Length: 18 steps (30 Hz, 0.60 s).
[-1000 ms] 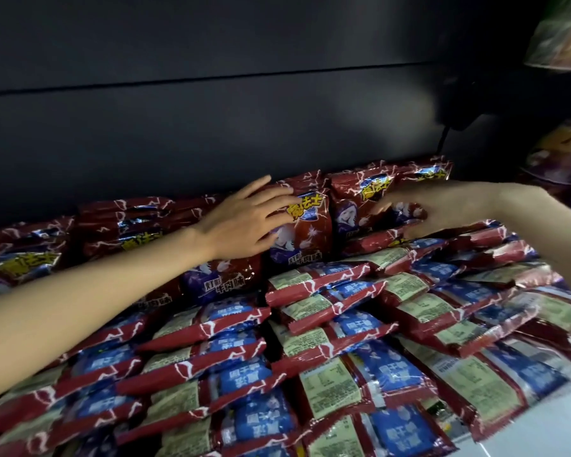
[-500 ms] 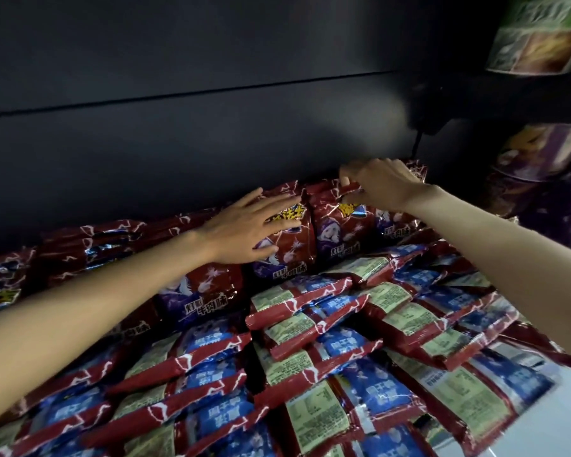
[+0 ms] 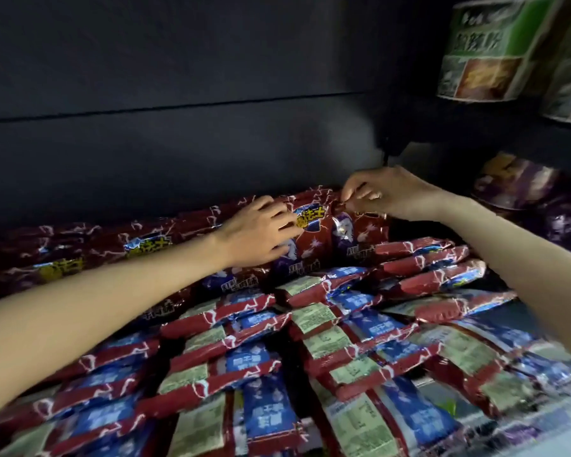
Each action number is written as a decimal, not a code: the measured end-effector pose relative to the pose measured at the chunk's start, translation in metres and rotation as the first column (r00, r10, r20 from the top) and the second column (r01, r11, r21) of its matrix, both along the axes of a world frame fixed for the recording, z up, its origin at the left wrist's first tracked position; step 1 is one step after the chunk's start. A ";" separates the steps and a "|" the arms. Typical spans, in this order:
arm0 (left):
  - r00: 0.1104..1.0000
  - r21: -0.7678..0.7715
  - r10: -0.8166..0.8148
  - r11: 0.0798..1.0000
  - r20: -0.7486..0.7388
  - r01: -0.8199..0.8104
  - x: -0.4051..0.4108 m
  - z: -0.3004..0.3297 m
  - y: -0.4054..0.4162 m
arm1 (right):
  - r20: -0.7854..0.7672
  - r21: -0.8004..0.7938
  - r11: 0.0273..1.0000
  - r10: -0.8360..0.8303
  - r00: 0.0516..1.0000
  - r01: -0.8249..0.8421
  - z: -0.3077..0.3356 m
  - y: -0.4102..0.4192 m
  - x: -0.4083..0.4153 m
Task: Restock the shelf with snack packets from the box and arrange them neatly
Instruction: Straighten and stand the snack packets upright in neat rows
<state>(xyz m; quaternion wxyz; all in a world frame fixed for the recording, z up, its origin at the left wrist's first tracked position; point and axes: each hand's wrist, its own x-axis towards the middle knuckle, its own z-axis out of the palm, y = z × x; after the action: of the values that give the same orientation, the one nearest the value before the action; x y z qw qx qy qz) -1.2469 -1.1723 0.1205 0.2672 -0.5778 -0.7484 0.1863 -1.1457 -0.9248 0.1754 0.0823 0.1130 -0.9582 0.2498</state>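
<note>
Red-and-blue snack packets (image 3: 310, 239) stand upright under left hand (image 3: 261, 235).

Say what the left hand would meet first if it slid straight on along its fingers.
Probably the upright red foil snack packet that the left hand already touches; the right hand lies further along.

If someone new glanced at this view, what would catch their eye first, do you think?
Probably the mass of red and blue snack packets filling the shelf in overlapping rows. Next, at the back row, the left hand rests on an upright packet while the right hand pinches a neighbouring packet's top edge.
</note>
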 end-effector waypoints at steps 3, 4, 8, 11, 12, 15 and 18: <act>0.996 0.044 0.075 0.996 -0.038 -0.073 0.010 -0.002 0.017 | 0.103 -0.033 0.996 0.086 0.991 -0.082 -0.001 0.040 0.030; 0.994 0.045 0.107 0.993 -0.040 -0.105 0.014 -0.003 0.022 | 0.163 -0.004 0.994 0.110 0.980 -0.111 -0.003 0.050 0.036; 0.975 0.047 0.224 0.974 -0.003 -0.223 0.030 -0.004 0.034 | 0.336 0.178 0.959 0.153 0.929 -0.222 -0.019 0.075 0.034; 0.956 0.026 0.292 0.956 0.039 -0.293 0.037 -0.003 0.035 | 0.285 0.206 0.949 0.176 0.942 -0.239 -0.023 0.080 0.023; 0.954 0.022 0.298 0.954 0.042 -0.299 0.038 -0.003 0.034 | 0.222 0.216 0.949 0.181 0.958 -0.230 -0.023 0.079 0.019; 0.955 0.038 0.290 0.956 0.058 -0.292 0.039 -0.002 0.032 | 0.011 0.345 0.926 0.161 0.987 -0.155 -0.019 0.072 0.004; 0.956 0.045 0.287 0.956 0.062 -0.290 0.038 -0.003 0.034 | -0.147 0.483 0.876 0.084 0.986 -0.003 -0.019 0.061 -0.013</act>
<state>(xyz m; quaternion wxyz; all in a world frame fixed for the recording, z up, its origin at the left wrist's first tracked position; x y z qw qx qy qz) -1.2092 -1.1382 0.1177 0.2317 -0.4597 -0.8366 0.1874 -1.1588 -0.8635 0.1568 0.1242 0.1715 -0.9773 -0.0044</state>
